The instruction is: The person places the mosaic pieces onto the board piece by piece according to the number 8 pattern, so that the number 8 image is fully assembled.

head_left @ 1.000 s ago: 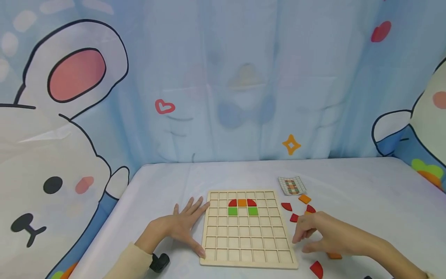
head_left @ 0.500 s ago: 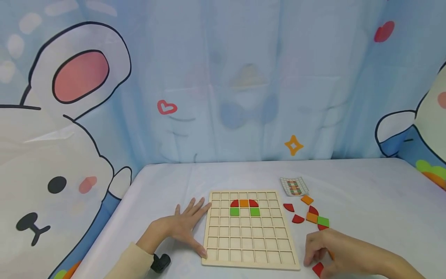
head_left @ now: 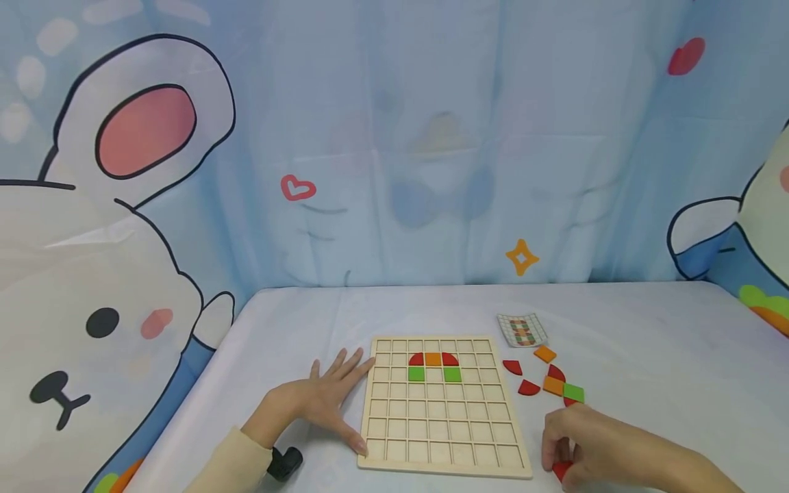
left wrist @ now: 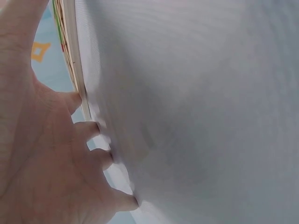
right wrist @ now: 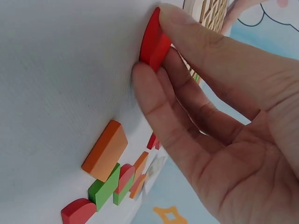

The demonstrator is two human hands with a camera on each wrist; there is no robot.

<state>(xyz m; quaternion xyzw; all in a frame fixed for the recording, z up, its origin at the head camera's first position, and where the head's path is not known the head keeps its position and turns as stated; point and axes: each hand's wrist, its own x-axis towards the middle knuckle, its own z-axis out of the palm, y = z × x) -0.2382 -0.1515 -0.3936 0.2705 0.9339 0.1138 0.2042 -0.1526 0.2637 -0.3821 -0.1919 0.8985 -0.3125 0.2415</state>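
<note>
My left hand [head_left: 320, 404] lies with its fingers spread, its thumb and fingertips against the left edge of the wooden grid board [head_left: 425, 428]. In the left wrist view those fingertips rest along the board's side. My right hand [head_left: 607, 441] is down on the table to the right of the board. Its thumb and index finger pinch a red quarter-circle tile [right wrist: 155, 44] by its two ends, close to the cloth. On the board sit an orange square tile [head_left: 433, 359] between two red quarter-circle tiles, and two green square tiles [head_left: 416, 374] below them.
Right of the board lie loose red quarter-circle tiles [head_left: 529, 388], orange square tiles [head_left: 553, 386] and a green tile [head_left: 574, 392]. Behind them is a small pattern card [head_left: 522, 330]. A black object [head_left: 285, 463] shows at the left wrist. A printed curtain [head_left: 394, 171] hangs behind the table.
My right hand has moved from beside the board toward the table's front and right, and now pinches a red quarter-circle tile there. The left hand stays on the board's edge.
</note>
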